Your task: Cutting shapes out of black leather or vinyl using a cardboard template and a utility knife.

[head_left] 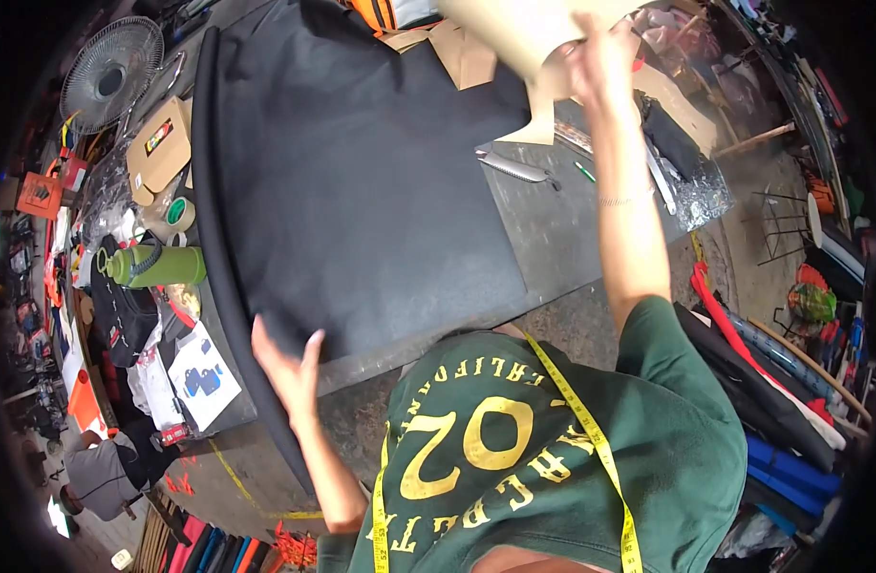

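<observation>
Yellow measuring tape [605,458] over a green shirt [682,411], head view: two hands at a black sheet [362,191].
From my remote seat, I see the left hand [287,374] with fingers spread beside the sheet's rolled edge [207,162], probably to steady it; contact I cannot tell. The right hand [600,69] is clamped on tan paper [514,31], which curls up-left of it, apparently raised off the surface. Between the hands lies the sheet; below-left of the right one, a grey tool [514,168], presumably within reach; up-left of the left, a green bottle [166,266], outside the roll.
</observation>
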Demonstrator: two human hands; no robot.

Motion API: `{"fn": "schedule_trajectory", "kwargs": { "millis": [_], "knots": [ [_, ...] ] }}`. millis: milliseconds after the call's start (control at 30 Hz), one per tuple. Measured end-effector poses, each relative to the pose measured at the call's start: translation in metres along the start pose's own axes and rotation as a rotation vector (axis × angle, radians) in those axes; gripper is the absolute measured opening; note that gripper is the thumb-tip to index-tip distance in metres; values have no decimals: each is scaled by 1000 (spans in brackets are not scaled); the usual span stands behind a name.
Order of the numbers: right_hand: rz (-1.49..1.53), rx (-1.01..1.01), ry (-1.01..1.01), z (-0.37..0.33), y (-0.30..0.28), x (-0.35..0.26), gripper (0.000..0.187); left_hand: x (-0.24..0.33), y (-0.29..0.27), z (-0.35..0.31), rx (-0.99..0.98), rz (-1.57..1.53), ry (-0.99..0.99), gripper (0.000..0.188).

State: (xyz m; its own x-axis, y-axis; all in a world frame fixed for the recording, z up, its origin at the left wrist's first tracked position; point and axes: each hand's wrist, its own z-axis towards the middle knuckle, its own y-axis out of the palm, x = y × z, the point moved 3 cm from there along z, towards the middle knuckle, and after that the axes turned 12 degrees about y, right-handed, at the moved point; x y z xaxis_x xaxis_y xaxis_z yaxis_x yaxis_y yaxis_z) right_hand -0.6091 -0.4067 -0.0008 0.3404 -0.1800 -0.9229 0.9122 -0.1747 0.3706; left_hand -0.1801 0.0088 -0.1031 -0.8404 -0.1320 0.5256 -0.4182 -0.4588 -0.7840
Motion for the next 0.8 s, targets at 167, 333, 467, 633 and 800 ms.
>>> {"fn": "schedule_trajectory", "kwargs": {
  "millis": [167,333,467,633,800],
  "knots": [
    [546,-108,431,-154,77,56,13,144,69,78,75,-171,372,155],
    [884,-241,738,-224,54,105,18,163,101,94,-12,-233,297,144],
    [789,-322,822,-233,42,110,23,99,106,91,45,-110,315,68],
    [303,120,848,-232,-30,158,26,36,56,84,-60,497,562,73],
    [-163,255,592,-229,-115,153,34,-53,30,19,-651,676,493,65]
  ]
}}
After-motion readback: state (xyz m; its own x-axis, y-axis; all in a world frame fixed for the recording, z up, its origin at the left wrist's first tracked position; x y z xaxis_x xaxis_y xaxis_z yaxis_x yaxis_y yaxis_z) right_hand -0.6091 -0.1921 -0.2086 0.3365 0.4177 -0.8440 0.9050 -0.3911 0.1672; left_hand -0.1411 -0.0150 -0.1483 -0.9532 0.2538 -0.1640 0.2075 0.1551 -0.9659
